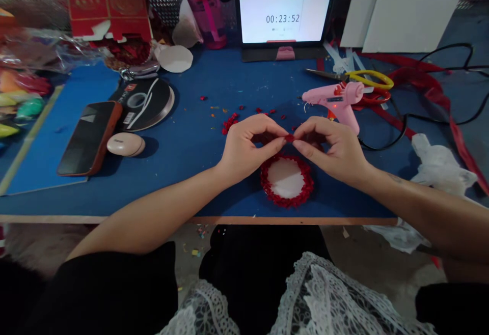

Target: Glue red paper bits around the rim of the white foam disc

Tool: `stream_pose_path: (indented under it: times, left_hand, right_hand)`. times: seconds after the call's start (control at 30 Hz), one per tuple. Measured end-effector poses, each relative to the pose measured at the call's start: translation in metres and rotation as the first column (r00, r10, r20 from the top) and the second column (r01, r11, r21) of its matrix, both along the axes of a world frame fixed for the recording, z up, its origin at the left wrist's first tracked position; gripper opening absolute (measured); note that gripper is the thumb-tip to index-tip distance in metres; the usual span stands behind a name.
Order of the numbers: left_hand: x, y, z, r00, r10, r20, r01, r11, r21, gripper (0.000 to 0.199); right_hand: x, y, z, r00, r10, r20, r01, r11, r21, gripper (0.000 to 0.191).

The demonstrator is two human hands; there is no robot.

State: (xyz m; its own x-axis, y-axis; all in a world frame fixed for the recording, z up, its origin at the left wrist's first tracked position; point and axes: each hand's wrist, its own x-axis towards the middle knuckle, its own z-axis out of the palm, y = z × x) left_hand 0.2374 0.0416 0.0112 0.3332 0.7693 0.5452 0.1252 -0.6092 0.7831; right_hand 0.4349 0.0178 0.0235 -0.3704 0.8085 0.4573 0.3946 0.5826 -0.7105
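Observation:
Between the fingertips of my left hand [250, 141] and my right hand [332, 146] is a small red piece [290, 138], pinched from both sides. It looks like a scrap of ribbon or a petal; its exact kind is too small to make out. Just below my fingers lies a white disc [286, 178] ringed by a ruffled red border [290, 201]. Behind my left hand sits a little heap of red bits [229, 122], with several more scattered near it. A pink glue gun [336, 98] with a lit orange light rests beyond my right hand.
Yellow-handled scissors [369, 78] lie behind the glue gun, near a black cable [405, 121] and red ribbon [431, 88]. A tablet [286, 9] showing a timer stands at the back. To the left are a phone [89, 139], a ribbon spool [143, 103] and a beige case [126, 144].

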Motion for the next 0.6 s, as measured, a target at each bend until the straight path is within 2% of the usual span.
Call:
stream_pose_path:
  times: [0.17,0.27,0.43,0.6]
  left_hand:
    - [0.0013,-0.0019,-0.001,1.0,-0.005,-0.001,0.005,1.0,-0.008,0.003]
    - [0.0018,-0.0044,-0.0005,1.0,-0.011,-0.028,0.012,0.999,0.035,0.004]
    - [0.0007,-0.0069,0.0015,0.994,0.028,-0.107,-0.011,0.988,0.157,0.006]
    - [-0.0012,-0.0088,0.0033,0.98,0.074,-0.185,-0.025,0.967,0.254,0.009]
  right_hand:
    - [-0.0008,-0.0001,-0.0004,0.999,-0.039,-0.006,0.039,0.999,-0.019,0.007]
    - [-0.0014,-0.0002,0.0003,0.999,-0.05,0.009,0.05,0.999,-0.005,0.007]
    - [-0.0009,-0.0018,0.003,0.995,-0.071,0.067,0.066,0.995,0.071,0.004]
    - [-0.0007,-0.0045,0.0051,0.98,-0.14,0.142,0.109,0.973,0.203,0.005]
